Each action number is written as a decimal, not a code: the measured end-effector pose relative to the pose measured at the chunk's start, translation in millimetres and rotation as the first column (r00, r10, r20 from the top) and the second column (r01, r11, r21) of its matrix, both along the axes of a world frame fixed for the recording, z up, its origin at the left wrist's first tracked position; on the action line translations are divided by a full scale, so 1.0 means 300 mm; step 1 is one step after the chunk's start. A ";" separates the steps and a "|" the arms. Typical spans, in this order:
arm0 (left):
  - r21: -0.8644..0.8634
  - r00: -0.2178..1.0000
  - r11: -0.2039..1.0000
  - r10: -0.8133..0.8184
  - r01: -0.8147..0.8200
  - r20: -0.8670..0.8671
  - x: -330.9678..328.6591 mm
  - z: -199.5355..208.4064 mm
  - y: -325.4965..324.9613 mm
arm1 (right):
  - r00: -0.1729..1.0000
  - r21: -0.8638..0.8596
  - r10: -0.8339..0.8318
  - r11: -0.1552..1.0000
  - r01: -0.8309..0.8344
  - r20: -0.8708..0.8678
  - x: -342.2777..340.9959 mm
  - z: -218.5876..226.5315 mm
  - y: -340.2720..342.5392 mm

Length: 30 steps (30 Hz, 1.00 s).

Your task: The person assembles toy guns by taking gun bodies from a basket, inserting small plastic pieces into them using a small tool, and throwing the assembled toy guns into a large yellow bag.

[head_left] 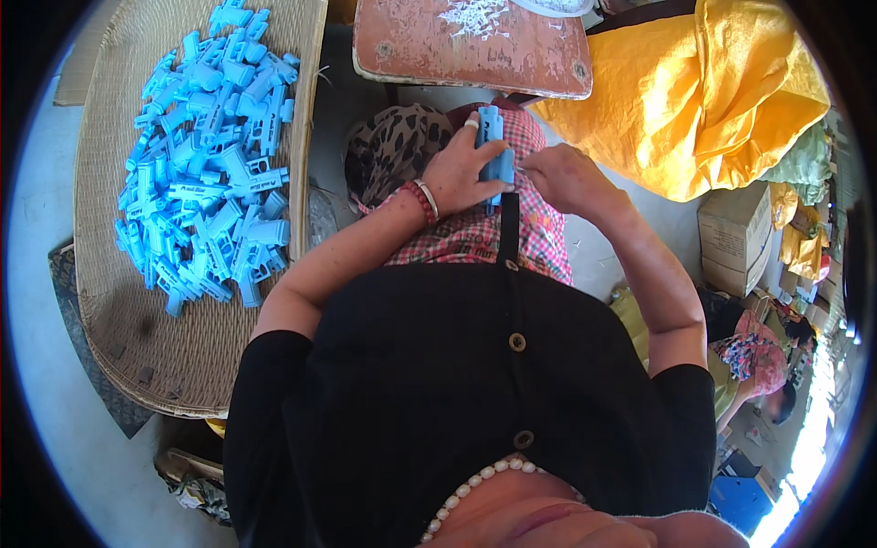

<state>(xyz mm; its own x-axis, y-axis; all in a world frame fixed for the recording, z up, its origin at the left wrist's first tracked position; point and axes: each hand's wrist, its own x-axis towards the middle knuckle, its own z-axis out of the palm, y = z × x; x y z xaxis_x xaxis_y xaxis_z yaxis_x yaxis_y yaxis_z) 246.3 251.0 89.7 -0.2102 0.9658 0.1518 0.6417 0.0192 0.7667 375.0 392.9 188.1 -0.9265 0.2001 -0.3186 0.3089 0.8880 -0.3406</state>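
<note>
My left hand (454, 175) is wrapped round a light-blue plastic toy pistol (491, 137) and holds it lengthwise over my lap. Its thumb lies across the near end of the toy, and the fingers reach along the left side. Just to the right, my right hand (577, 183) is closed, with thumb and forefinger pressed together beside the toy. Whatever may be between those fingertips is too small to make out. Pink checked cloth (539, 224) covers my lap under both hands.
On my left, a big woven tray (110, 310) holds a heap of blue toy pistols (206, 173). Ahead, a worn red-brown stool (411, 50) carries small white pieces (473, 16). A yellow sack (676, 100) and cardboard box (734, 239) stand right; another person (758, 352) sits beyond.
</note>
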 end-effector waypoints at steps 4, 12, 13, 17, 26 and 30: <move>-0.025 1.000 1.000 0.015 -0.015 0.007 -0.009 0.009 -0.022 | 0.992 -0.096 0.078 0.992 -0.088 -0.103 0.020 0.000 0.033; 0.215 0.943 0.969 -0.177 0.118 0.281 0.007 0.021 -0.012 | 0.819 -0.439 -0.518 0.813 0.383 -0.245 0.071 -0.129 -0.120; 0.217 0.946 0.969 -0.179 0.121 0.272 -0.011 0.017 -0.016 | 0.819 -0.400 -0.518 0.824 0.401 -0.246 0.078 -0.138 -0.130; 0.009 0.919 0.996 0.081 -0.092 0.385 -0.123 0.040 -0.010 | 0.478 -0.725 -0.793 0.575 0.379 -0.378 0.272 -0.229 -0.028; -0.739 0.935 0.670 -0.216 -0.067 -0.280 -0.040 -0.171 0.068 | 0.022 -0.968 -1.000 0.013 0.252 -0.007 0.445 -0.160 -0.095; -0.704 0.890 0.677 -0.433 0.215 -0.144 -0.103 -0.221 0.072 | 0.018 -0.988 -0.998 -0.060 0.146 0.063 0.488 -0.229 -0.119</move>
<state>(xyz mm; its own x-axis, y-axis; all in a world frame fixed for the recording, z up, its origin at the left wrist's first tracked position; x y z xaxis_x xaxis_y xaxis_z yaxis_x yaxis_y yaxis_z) 215.5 272.6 23.5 0.0816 0.8351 -0.5440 0.8835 0.1920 0.4273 521.4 357.2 119.4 -0.3030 0.9038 -0.3022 -0.2020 -0.3708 -0.9065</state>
